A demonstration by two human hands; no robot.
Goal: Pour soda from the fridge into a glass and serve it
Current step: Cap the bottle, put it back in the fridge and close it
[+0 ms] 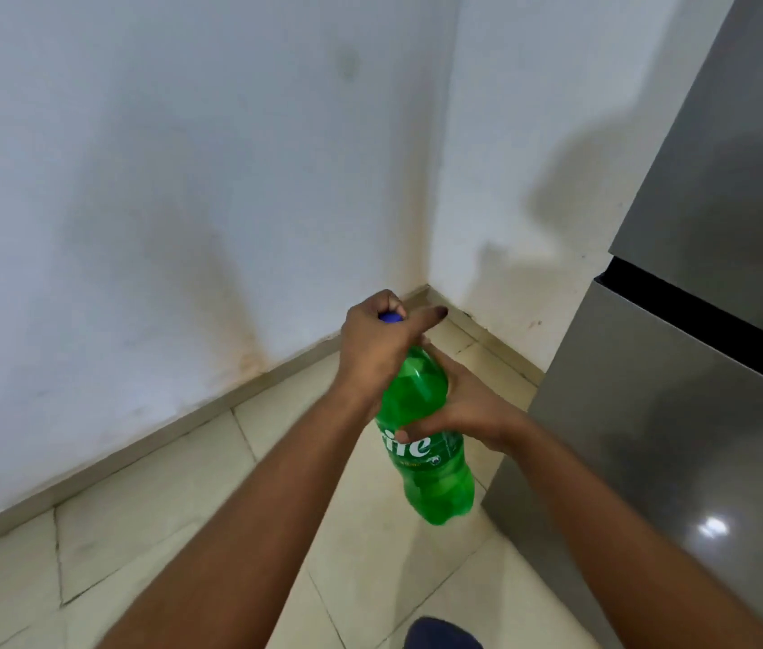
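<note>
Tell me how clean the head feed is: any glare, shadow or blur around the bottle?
Head view: a bright glare spot sits low on the fridge; soft shadows fall on the wall beside it; the green bottle, left hand and right hand look slightly motion-blurred; wide-angle distortion tilts the fridge edges.

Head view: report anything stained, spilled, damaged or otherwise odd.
The white wall carries a brownish-yellow stain running down to the skirting near the corner. No spill shows on the floor tiles. The green soda bottle looks intact, held tilted in mid-air, left hand on its blue cap, right hand around its body.
</note>
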